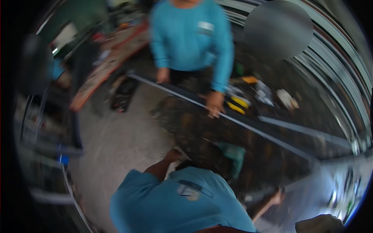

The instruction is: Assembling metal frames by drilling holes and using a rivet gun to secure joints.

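Observation:
Neither of my hands can be made out. A brownish strip (227,230) and a grey-brown rounded shape (320,224) show at the lower edge; I cannot tell what they are. A long thin metal bar (176,94) lies slantwise over a dark-topped table (268,151). Across from me, a co-worker in a blue long-sleeved shirt (186,39) has one hand (214,104) on the bar and the other hand (163,75) beside it. Closer, another person in a blue shirt (182,202) bends forward, back toward me, arms spread to both sides.
A second flat bar (303,130) lies on the table's right. Near it are a yellow-and-black object (237,105), clear plastic (264,93) and a crumpled white piece (286,99). Green material (235,157) is at the near side. A reddish beam (105,70) stands left; long profiles (338,58) line the right.

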A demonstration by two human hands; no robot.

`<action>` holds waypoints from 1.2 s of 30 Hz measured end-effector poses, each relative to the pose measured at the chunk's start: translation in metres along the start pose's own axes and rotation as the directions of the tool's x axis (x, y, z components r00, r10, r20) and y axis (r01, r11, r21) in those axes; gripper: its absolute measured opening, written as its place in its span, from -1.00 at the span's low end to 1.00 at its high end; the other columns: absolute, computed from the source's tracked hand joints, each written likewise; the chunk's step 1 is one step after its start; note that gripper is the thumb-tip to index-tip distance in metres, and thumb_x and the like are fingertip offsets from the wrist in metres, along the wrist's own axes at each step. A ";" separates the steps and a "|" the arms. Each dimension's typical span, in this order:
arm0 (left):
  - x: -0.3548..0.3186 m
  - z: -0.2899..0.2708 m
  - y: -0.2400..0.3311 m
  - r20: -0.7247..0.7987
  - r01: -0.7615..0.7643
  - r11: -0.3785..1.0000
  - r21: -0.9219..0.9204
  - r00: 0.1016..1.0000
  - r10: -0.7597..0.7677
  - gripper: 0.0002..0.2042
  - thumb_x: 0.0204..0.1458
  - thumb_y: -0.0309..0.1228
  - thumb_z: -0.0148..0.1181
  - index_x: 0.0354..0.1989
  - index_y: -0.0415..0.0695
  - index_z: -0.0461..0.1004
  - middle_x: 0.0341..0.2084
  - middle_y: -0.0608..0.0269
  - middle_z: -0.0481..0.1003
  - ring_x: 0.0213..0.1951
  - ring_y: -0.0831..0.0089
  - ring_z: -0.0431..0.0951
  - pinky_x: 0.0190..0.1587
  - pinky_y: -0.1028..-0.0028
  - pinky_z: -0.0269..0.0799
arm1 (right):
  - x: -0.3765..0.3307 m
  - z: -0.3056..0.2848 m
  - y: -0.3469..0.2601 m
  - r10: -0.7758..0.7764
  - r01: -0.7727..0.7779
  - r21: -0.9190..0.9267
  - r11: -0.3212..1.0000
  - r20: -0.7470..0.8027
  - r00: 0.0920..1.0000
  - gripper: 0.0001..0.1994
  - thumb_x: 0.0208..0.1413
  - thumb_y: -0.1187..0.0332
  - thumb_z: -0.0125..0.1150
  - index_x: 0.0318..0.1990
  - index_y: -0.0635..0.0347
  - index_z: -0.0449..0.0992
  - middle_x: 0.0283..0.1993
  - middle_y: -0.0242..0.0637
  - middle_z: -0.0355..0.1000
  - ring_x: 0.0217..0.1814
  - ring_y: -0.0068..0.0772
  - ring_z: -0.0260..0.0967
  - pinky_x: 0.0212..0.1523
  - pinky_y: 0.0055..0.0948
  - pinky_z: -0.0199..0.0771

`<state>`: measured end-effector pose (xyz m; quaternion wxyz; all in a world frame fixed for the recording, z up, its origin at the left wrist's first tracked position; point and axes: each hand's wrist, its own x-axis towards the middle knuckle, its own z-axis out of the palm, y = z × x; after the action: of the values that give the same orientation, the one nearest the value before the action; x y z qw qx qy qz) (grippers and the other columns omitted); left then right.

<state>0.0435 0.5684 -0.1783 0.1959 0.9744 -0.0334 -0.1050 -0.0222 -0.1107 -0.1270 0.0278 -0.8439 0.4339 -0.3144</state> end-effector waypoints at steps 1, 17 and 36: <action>0.004 -0.008 0.002 0.035 -0.161 0.979 0.124 0.987 0.158 -0.70 0.10 -0.22 -0.06 -0.35 -0.16 0.55 -0.38 -0.07 0.52 -0.24 -0.02 0.53 -0.15 0.06 0.44 | 0.013 0.000 0.006 0.133 -0.162 0.280 0.946 0.117 0.984 -0.48 -0.14 0.30 0.40 0.04 0.27 0.47 0.12 -0.12 0.40 0.06 -0.32 0.38 0.11 -0.25 0.38; -0.028 0.046 -0.026 0.180 0.375 0.920 -0.113 0.919 -0.352 -0.50 0.01 0.00 -0.06 -0.29 -0.23 0.60 -0.19 -0.11 0.54 -0.09 -0.02 0.53 0.01 0.13 0.42 | 0.093 -0.078 -0.189 0.221 -0.151 0.832 0.534 0.035 0.975 -0.36 -0.18 0.35 0.40 0.15 0.25 0.36 0.18 -0.07 0.33 0.12 -0.23 0.31 0.15 -0.16 0.33; -0.018 -0.010 0.025 0.254 0.326 0.937 -0.125 0.923 -0.287 -0.53 0.07 0.00 -0.02 -0.15 -0.15 0.57 -0.15 -0.03 0.53 -0.04 0.00 0.49 0.02 0.17 0.40 | 0.131 -0.194 -0.179 0.164 0.074 0.991 0.111 -0.092 0.982 -0.21 -0.23 0.41 0.39 0.28 0.23 0.22 0.24 -0.02 0.25 0.20 -0.13 0.23 0.19 -0.07 0.27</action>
<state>0.0281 0.5516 -0.1559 0.2516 0.9289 0.1061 -0.2501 0.0545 -0.0537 0.1521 0.5532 -0.5646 0.1401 -0.5962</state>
